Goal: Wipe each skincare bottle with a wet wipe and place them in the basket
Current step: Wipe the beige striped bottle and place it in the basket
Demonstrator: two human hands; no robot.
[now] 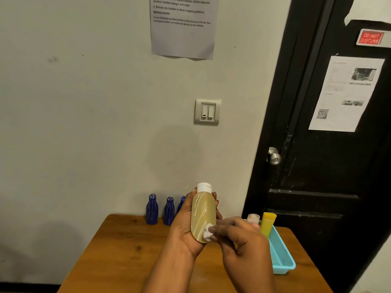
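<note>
My left hand [183,225] holds a tan bottle [203,214] with a white cap upright above the wooden table [127,250]. My right hand [241,235] pinches a small wadded white wet wipe [208,231] against the bottle's lower right side. A turquoise basket [282,252] sits at the table's right edge, behind my right hand. In it stand a yellow bottle [268,224] and a pale bottle [253,218], partly hidden by my fingers. Three blue bottles stand by the wall: one at the left [152,209], one in the middle [169,210], and one [181,203] mostly hidden by my left hand.
The table stands against a grey wall with a light switch [207,112] and a taped paper sheet [183,26]. A black door [330,144] with a metal knob [274,156] is just right of the table.
</note>
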